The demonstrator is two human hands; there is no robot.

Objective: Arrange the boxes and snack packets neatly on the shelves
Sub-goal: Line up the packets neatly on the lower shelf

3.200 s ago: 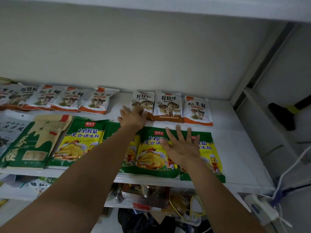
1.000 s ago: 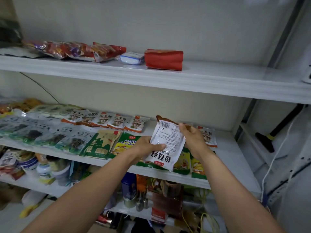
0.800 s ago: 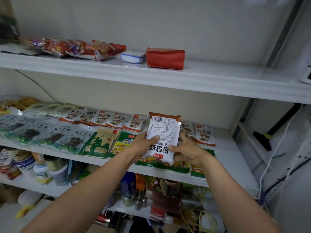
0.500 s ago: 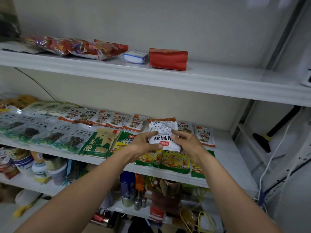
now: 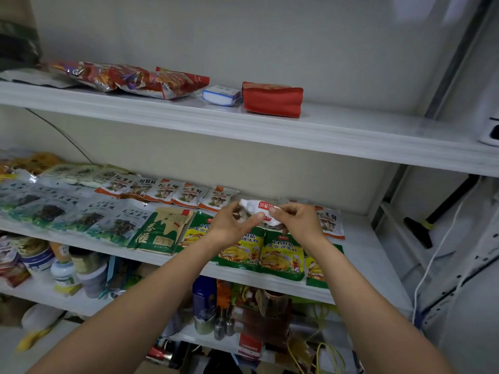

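1. Two bare hands meet over the middle shelf point(image 5: 378, 255), sharing one small white packet point(image 5: 256, 209) between them.
2. The left hand point(image 5: 232, 225) pinches the packet's left edge between thumb and curled fingers. The right hand point(image 5: 299, 222) nips the right side the same way, its other fingers folded in.
3. The packet is held clear of the shelf, at the back. It sits in the gap between a row of mushroom packets point(image 5: 186, 194) on the left and a lone matching packet point(image 5: 330, 222) on the right. It is just behind the green-and-yellow seasoning packets point(image 5: 280, 252).
4. Handling, as a judgement: it looks light and limp, a thin film pouch that buckles in the grip rather than holding flat. The glossy skin is probably slippery.
5. The flat sealed edges look like the safest hold, one in each hand, so the pouch can be laid down smooth without creasing. Little force seems needed, and breakage looks unlikely.
6. In appearance it is white and crumpled, bowed upward in the middle, with a red patch of print showing on top. The lettering is too small to read.
7. Above, the upper shelf point(image 5: 351, 133) carries a red pouch point(image 5: 271, 99) and other wrapped snacks.
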